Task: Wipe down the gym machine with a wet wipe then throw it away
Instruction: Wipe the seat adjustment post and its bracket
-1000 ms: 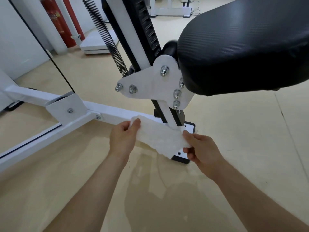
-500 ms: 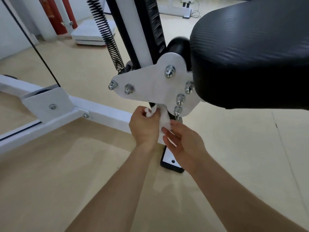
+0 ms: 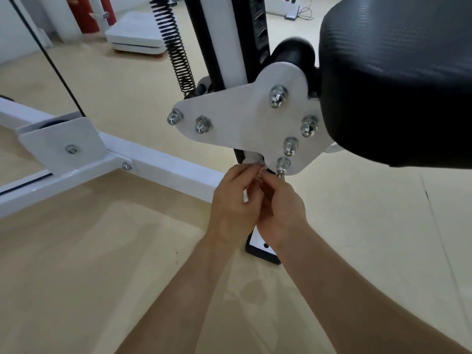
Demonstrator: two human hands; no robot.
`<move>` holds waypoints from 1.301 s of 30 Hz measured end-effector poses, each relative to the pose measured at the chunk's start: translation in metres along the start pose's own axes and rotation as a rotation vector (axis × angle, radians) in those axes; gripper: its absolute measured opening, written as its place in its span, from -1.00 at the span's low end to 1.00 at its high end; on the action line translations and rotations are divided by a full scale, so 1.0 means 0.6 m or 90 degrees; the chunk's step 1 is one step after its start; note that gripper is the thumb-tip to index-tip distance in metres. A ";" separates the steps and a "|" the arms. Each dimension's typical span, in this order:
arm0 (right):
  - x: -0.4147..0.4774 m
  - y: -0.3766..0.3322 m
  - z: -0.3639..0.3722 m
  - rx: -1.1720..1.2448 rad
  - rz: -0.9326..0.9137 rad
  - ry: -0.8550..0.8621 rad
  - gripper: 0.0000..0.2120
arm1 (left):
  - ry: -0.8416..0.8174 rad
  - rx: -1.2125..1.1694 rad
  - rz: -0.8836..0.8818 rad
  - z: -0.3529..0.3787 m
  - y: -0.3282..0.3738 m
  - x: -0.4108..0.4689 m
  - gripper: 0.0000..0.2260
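Head view.

Crumpled white wet wipe (image 3: pixel 252 159): bunched against the black-and-white upright post (image 3: pixel 224 34), just beneath the bolted white metal bracket plate (image 3: pixel 242 123) and beside the black padded vinyl seat (image 3: pixel 396 85).

Left hand (image 3: pixel 233 198) and right hand (image 3: pixel 281 208): held touching, fingers curled. The wipe is pinched between them, apparently so that it can be wrapped round the narrow post.

Wiping is judged under way; disposal is not yet done.

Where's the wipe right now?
Head view, centre: the wipe is bunched between left hand and right hand, just under the white bolted plate.
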State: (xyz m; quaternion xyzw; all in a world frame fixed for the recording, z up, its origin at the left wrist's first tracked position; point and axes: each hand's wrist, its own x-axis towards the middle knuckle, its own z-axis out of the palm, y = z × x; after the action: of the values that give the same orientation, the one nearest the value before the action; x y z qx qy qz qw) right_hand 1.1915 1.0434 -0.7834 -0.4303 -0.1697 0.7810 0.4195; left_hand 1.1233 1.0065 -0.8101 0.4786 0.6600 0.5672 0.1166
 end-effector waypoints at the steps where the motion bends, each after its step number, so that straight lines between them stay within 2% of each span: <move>1: -0.003 0.002 -0.005 -0.013 0.012 -0.017 -0.77 | 0.010 0.030 0.052 0.005 -0.006 0.002 -0.69; 4: -0.004 0.011 -0.028 -0.053 0.042 -0.027 -0.72 | 0.001 0.087 0.093 0.019 -0.029 0.002 -0.74; 8: 0.010 0.017 -0.061 -0.109 0.070 0.020 -0.80 | -0.070 0.167 0.084 0.042 -0.063 -0.012 -0.85; 10: 0.016 0.019 -0.077 -0.143 0.087 0.036 -0.83 | -0.150 0.202 0.060 0.053 -0.076 -0.015 -0.86; 13: 0.034 0.037 -0.102 -0.188 0.148 0.071 -0.78 | -0.321 0.314 -0.011 0.080 -0.110 -0.040 -0.77; 16: 0.055 0.053 -0.131 -0.243 0.179 0.088 -0.74 | -0.383 0.277 -0.104 0.111 -0.144 -0.072 -0.75; 18: 0.060 0.057 -0.143 -0.284 0.178 0.059 -0.72 | -0.411 0.305 -0.049 0.126 -0.163 -0.083 -0.69; 22: 0.053 0.057 -0.160 -0.434 0.185 0.048 -0.73 | -0.446 0.342 0.018 0.125 -0.174 -0.096 -0.62; 23: 0.050 0.054 -0.164 -0.496 0.175 0.053 -0.75 | -0.435 0.354 0.051 0.123 -0.176 -0.103 -0.66; 25: 0.040 0.047 -0.174 -0.620 0.128 0.046 -0.83 | -0.396 0.387 0.151 0.116 -0.176 -0.123 -0.78; 27: 0.031 0.049 -0.188 -0.728 0.075 0.001 -0.83 | -0.425 0.369 0.187 0.107 -0.167 -0.153 -0.72; 28: 0.029 0.054 -0.195 -0.794 0.034 -0.027 -0.80 | -0.433 0.381 0.197 0.101 -0.164 -0.165 -0.65; 30: 0.025 0.068 -0.213 -0.936 -0.039 -0.092 -0.56 | -0.420 0.427 0.204 0.088 -0.168 -0.170 -0.63; 32: 0.026 0.082 -0.238 -1.088 -0.041 -0.164 -0.38 | -0.377 0.508 0.157 0.084 -0.187 -0.154 -0.72; 34: 0.002 0.075 -0.235 -1.153 -0.042 -0.199 -0.34 | -0.403 0.575 0.050 0.076 -0.190 -0.131 -0.53; 36: -0.018 0.060 -0.226 -1.108 -0.008 -0.164 -0.40 | -0.460 0.581 0.013 0.073 -0.185 -0.129 -0.40; 38: -0.019 0.046 -0.223 -1.054 0.006 -0.114 -0.36 | -0.473 0.517 -0.026 0.075 -0.178 -0.136 -0.45; 39: -0.014 0.042 -0.226 -1.050 -0.004 -0.109 -0.35 | -0.448 0.477 -0.041 0.076 -0.178 -0.139 -0.48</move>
State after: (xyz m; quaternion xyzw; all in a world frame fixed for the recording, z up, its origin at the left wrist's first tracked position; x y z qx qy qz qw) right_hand 1.2913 1.0089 -0.8721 -0.5384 -0.7207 0.4346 -0.0428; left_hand 1.1445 0.9828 -0.9496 0.6288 0.7533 0.0924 0.1694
